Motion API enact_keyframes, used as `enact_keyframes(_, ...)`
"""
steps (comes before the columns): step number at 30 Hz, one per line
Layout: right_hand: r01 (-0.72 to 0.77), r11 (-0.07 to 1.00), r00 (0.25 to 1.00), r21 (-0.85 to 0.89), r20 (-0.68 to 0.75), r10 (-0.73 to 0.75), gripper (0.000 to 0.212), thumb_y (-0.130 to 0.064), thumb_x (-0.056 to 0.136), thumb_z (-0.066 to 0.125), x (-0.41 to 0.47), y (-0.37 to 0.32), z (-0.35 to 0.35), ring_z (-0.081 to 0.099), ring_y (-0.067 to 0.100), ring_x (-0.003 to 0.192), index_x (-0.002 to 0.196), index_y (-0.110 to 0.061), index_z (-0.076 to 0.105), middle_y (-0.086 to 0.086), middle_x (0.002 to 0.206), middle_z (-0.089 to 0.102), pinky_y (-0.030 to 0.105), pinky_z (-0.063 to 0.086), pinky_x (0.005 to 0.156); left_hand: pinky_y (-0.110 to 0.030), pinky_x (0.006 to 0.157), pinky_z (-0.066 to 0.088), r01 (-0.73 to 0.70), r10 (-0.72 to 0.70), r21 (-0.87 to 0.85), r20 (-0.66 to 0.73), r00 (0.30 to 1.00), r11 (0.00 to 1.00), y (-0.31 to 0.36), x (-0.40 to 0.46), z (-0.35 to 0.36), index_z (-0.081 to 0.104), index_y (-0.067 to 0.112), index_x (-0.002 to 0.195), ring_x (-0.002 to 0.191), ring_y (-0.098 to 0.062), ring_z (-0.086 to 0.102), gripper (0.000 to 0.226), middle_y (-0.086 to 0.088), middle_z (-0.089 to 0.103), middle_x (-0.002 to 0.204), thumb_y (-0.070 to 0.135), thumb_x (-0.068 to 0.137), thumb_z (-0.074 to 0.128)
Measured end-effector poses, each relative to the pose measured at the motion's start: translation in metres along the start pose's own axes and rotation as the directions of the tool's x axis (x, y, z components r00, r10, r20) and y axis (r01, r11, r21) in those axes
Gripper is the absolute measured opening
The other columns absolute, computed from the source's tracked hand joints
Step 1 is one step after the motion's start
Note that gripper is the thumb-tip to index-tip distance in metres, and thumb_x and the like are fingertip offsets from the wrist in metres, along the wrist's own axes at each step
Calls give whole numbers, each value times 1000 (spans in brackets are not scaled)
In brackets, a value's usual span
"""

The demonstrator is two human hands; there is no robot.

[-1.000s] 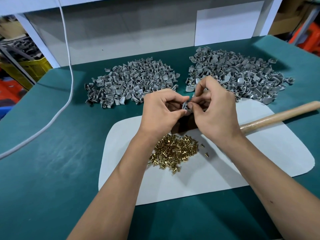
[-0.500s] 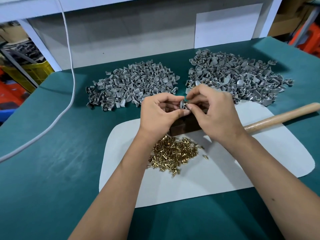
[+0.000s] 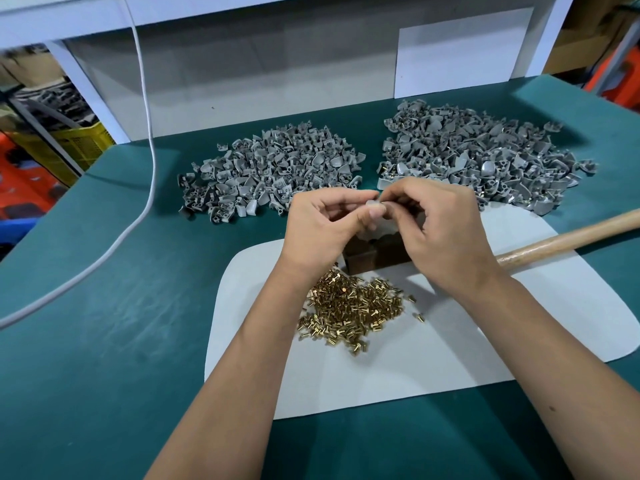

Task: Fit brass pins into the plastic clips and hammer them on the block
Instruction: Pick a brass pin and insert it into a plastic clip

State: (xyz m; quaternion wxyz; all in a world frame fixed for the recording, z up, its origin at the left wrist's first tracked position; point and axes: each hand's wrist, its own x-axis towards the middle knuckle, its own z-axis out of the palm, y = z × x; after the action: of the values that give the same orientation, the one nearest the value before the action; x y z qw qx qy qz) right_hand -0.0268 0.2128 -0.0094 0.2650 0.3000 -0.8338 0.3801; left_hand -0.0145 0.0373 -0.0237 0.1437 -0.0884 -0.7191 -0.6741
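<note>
Both hands meet above the dark block (image 3: 374, 256), hiding most of it; only its near face shows between the wrists. Left hand (image 3: 322, 226): thumb and forefinger pinch one pale grey clip (image 3: 373, 204), other fingers curled under. Right hand (image 3: 446, 230): fingertips pinched together against the same clip. Whether a pin sits between them cannot be told; that spot is blurred and covered.

Hammer handle (image 3: 571, 239): wooden, one, runs out of frame at right; its head is hidden behind the right hand.

Clip heaps: two, on the far side of the green table (image 3: 104, 341). The left heap (image 3: 273, 168) is plain grey; the right heap (image 3: 485, 161) shows brass glints. Pieces too many to count.

Brass pins (image 3: 353, 313): one loose pile on the white mat (image 3: 467, 341), near side of the block, with a few strays to its right.

White cable (image 3: 145, 133): one, at left, cut off at top.
</note>
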Motion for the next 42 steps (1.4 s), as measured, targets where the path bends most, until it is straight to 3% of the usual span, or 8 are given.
enact_keyframes(4,-78,995,997,68,1,78,6,-8,94,68,-1,-2,2,64,12,75,96,-9,73,-1,82,71,26,52,71,-29,63,59,3,-3,-31,3,1000,1000,1,1,-1,77,-1,103,69,-19,70,17,-11,76,81,11,93,71)
enact_keyframes(10,-154,977,988,150,27,151,7,-10,97,66,1,-3,1,66,8,75,96,-9,72,-4,80,70,31,54,72,-38,92,60,15,-12,-114,27,1000,993,-2,1,-5,75,4,114,92,-20,74,36,-9,79,96,-2,79,82)
enact_keyframes(18,-116,990,992,80,53,112,5,-9,95,68,0,-6,1,66,10,75,95,-9,73,-3,80,70,25,53,71,-25,69,61,46,-32,-220,63,997,974,-3,-1,-6,77,3,100,74,-18,75,27,-11,79,84,-11,78,78)
enact_keyframes(28,-143,989,988,37,59,141,5,-6,92,70,-2,-5,2,61,7,68,90,-9,73,-5,75,68,14,46,69,-37,79,64,68,-62,-191,36,997,979,-6,-3,-2,76,-2,97,79,-33,74,26,-20,77,86,-10,74,82)
enact_keyframes(32,-146,989,988,-2,55,146,5,-5,91,70,-1,-5,3,58,7,69,91,-9,73,-6,77,67,8,43,70,-32,77,64,68,-66,-152,22,998,986,-4,-4,1,76,1,95,76,-24,74,25,-14,78,83,-12,74,81)
enact_keyframes(36,-130,991,989,-38,65,133,7,-6,91,70,5,-8,-3,62,11,74,95,-8,75,-1,81,71,17,48,74,-32,82,62,-20,20,-14,-23,1000,1000,0,-2,5,77,10,102,81,-18,72,33,-13,78,88,-10,77,81)
enact_keyframes(39,-153,987,961,-57,223,162,6,-15,93,72,14,-4,-21,64,4,76,97,-16,76,-7,83,71,13,49,74,-36,91,59,-76,84,188,-34,996,979,-1,-3,8,78,12,104,89,-18,73,30,-12,77,89,-4,79,82)
enact_keyframes(42,-192,964,875,-182,413,252,5,-22,91,75,25,14,-54,64,-4,73,87,-25,75,-13,79,71,12,47,68,-23,90,54,-15,37,279,-73,997,960,-5,-4,9,80,14,94,92,-5,72,19,5,77,93,2,79,84)
